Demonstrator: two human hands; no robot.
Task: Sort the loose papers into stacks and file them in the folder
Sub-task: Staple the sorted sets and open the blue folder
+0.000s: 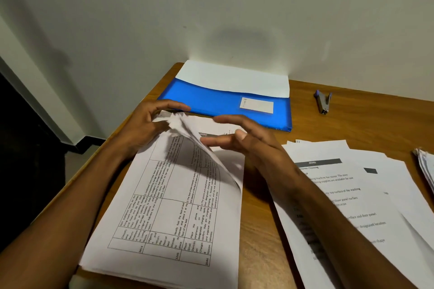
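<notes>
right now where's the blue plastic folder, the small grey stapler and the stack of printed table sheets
blue plastic folder (211,103), head view, on its blue front cover
small grey stapler (322,102), head view, on its metal body
stack of printed table sheets (169,213), head view, on the flat top page

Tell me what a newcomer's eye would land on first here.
First, the bright blue folder at the back of the wooden desk, against the wall, with white paper sticking out of its top. Next, the printed stack in front, whose crumpled top corner the left hand grips while the right hand hovers open beside it. Loose papers fan out to the right, below a small stapler.
</notes>
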